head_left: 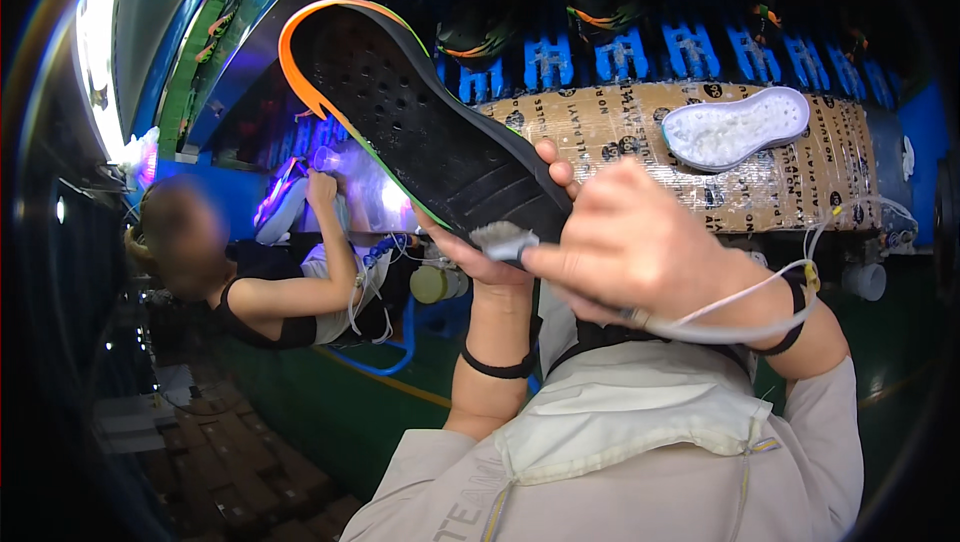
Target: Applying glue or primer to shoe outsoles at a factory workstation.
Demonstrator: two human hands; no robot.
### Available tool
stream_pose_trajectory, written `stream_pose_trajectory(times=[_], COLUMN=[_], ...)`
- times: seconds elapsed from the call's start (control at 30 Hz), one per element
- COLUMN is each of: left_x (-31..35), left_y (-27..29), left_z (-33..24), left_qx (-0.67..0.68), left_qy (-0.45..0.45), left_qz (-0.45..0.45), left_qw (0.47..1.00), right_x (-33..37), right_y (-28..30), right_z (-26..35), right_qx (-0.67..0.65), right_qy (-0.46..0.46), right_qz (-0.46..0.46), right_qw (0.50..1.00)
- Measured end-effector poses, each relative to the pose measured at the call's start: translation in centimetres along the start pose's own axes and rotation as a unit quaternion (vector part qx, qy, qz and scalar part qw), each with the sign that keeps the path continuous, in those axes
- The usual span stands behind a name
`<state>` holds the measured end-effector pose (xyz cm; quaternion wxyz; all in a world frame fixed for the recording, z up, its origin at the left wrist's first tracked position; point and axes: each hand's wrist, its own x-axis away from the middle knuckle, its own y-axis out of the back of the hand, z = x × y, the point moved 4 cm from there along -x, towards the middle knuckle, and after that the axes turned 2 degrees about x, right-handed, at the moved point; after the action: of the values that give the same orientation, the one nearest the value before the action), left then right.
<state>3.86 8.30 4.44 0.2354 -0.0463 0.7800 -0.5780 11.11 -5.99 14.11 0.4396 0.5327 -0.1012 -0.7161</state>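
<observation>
My left hand is wrapped round the lower end of a large shoe sole, holding it tilted up in front of me. The sole is black inside, with small round holes and an orange and green rim. In my right hand is a small brush, its pale bristles against the sole's near end. A whitish tube runs by my right hand and curves round past the wrist; where it ends is hidden. Part of the brush handle is covered by my fingers.
A white sole lies on the printed cardboard cover at the right. Behind it stands a row of blue holders on a dark rack. At the left another person handles a pale shoe part under purple light.
</observation>
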Motion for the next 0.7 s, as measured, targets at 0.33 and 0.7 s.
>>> stream_pose_trajectory(times=[0.33,0.7], left_x=[-1.1,-2.0], left_y=[-0.9,-2.2], left_z=[-1.5,-2.4], left_qx=[-0.01,-0.139], left_qy=[0.026,0.085], left_qz=[-0.025,-0.01], left_qw=[0.999,0.987], right_x=[0.8,0.9], right_y=[1.1,3.4], right_z=[0.4,0.0], right_qx=[-0.069,-0.113], right_qy=[0.03,-0.034], right_qz=[0.091,0.103], right_qw=[0.993,0.988])
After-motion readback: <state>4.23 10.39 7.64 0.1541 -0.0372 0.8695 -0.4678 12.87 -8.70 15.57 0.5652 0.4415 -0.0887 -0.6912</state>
